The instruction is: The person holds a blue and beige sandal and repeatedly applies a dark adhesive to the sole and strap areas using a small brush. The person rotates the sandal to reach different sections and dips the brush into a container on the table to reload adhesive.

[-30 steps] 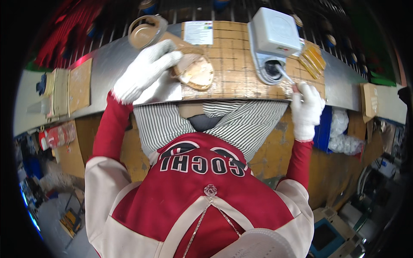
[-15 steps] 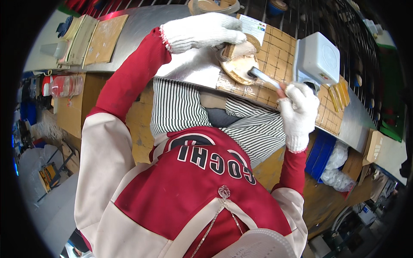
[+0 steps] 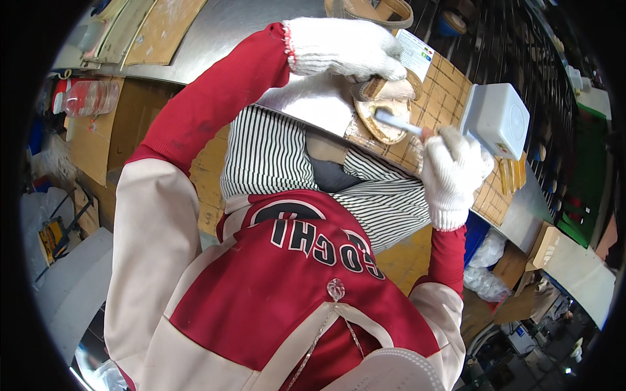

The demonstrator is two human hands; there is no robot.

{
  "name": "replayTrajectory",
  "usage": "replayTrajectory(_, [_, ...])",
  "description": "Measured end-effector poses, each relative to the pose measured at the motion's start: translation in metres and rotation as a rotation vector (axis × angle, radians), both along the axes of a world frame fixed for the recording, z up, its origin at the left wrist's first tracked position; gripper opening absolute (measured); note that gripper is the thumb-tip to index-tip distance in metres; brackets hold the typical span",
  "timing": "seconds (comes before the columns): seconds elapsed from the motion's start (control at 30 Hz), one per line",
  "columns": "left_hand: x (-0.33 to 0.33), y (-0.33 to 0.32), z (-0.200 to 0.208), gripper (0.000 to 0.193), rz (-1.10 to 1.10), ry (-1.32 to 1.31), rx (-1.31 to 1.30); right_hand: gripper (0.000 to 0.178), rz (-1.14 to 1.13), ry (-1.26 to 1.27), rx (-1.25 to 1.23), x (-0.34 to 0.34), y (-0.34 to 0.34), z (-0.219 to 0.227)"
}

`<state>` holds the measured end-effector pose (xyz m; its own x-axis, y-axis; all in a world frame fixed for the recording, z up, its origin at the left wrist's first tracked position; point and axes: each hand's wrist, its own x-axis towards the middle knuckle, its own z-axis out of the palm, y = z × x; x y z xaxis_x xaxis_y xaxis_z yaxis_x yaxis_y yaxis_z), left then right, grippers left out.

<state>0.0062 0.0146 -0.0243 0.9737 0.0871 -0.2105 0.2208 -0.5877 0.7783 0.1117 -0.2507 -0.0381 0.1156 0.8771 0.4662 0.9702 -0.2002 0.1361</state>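
Observation:
A tan sandal [image 3: 395, 116] with a broad strap is held over the cardboard on the bench, its pale inner face showing. Gripping it at the strap end is my left hand [image 3: 345, 49], in a white knit glove, with the fingers curled down; some fingertips are hidden. My right hand [image 3: 454, 171], gloved too, is closed around the handle of a flat brush [image 3: 399, 124]. The brush's dark tip touches the sandal's pale surface near its left side.
Patterned cardboard [image 3: 445, 83] covers part of the metal bench [image 3: 215, 39]. A white tub [image 3: 501, 120] stands right of the sandal, with yellow blocks [image 3: 514, 177] near it. A printed card [image 3: 415, 55] and another sandal [image 3: 372, 12] lie beyond. A dark rack [image 3: 502, 49] runs behind.
The view has turned, so the bench and both hands appear farther right. The brush tip has moved toward the left side of the sandal's pale surface. Both hands keep their hold.

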Motion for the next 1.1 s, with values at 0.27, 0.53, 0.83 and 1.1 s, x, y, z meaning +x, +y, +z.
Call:
replayTrajectory(0.27, [0.027,0.011,-0.045,0.037,0.008,-0.033,-0.462,0.021,0.022,-0.074,0.093,0.0,0.006,-0.003])
replayTrajectory(0.53, [0.025,0.025,-0.074,0.034,-0.205,-0.297,-1.095,0.019,0.073,-0.002,0.186,0.007,0.012,-0.003])
replayTrajectory(0.83, [0.016,0.016,-0.055,0.037,-0.139,-0.174,-1.28,0.015,0.143,0.079,0.082,0.002,0.026,-0.006])
replayTrajectory(1.1, [0.008,0.009,-0.04,0.036,-0.15,-0.24,-1.193,0.018,0.169,0.138,0.044,0.011,0.009,0.001])
